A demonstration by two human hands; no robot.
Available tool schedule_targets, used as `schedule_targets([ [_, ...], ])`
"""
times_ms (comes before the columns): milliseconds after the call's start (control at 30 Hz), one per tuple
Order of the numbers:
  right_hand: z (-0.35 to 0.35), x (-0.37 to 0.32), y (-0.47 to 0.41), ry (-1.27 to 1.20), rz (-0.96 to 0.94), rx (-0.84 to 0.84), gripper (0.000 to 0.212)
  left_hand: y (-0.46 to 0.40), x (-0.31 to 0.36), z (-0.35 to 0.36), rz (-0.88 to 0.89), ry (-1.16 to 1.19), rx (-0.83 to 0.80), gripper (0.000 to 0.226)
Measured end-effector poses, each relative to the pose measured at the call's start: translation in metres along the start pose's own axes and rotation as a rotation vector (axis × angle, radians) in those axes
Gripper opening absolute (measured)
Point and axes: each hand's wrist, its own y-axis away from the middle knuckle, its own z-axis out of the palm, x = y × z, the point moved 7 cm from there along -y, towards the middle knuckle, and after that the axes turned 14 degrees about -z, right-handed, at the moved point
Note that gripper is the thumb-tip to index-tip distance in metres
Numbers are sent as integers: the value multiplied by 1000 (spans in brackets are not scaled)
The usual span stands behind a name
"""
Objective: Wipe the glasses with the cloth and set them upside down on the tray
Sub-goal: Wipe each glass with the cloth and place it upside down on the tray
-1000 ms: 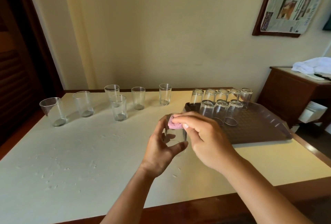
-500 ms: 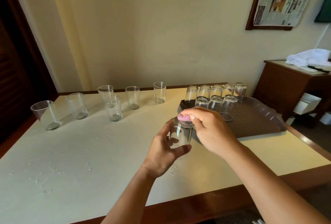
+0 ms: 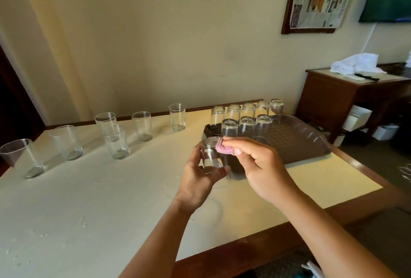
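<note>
- The table (image 3: 111, 200) fills the lower left and centre of the frame. Six upright glasses (image 3: 115, 142) stand along its far edge at the left, unwiped as far as I can judge. A hurried reach over them could knock one into its neighbour, as two stand very close.
- The tray (image 3: 300, 142) sits right of centre and holds eight upturned glasses (image 3: 246, 122) in two rows at its far left end. Setting the next one beside the near row risks clinking it against those.
- The left hand (image 3: 198, 180) at the centre has its fingers and thumb curled round the glass in hand (image 3: 211, 155), held above the table just in front of the tray's near left corner. A wet or smooth wall could slip from that grip while it is being turned over.
- The right hand (image 3: 260, 164) pinches the pink cloth (image 3: 223, 147) between thumb and fingertips at the glass's rim. Hard sideways pressure there could lever the glass out of the left hand.
</note>
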Motion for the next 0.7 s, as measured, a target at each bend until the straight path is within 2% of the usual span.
schedule_targets([
  [133,-40,68,39,-35,241,103,34,-20,6,28,-49,56,-19,58],
  [300,-78,133,73,108,426,136,35,-52,13,91,-114,29,-115,49],
  [467,-104,182,87,367,432,79,36,-96,-5,140,-150,-90,-74,66],
  [567,-110,212,93,467,417,33,34,-120,-22,158,-164,-115,-41,80],
  [700,-116,247,96,578,353,-33,39,-143,-43,180,-143,-219,-13,86],
])
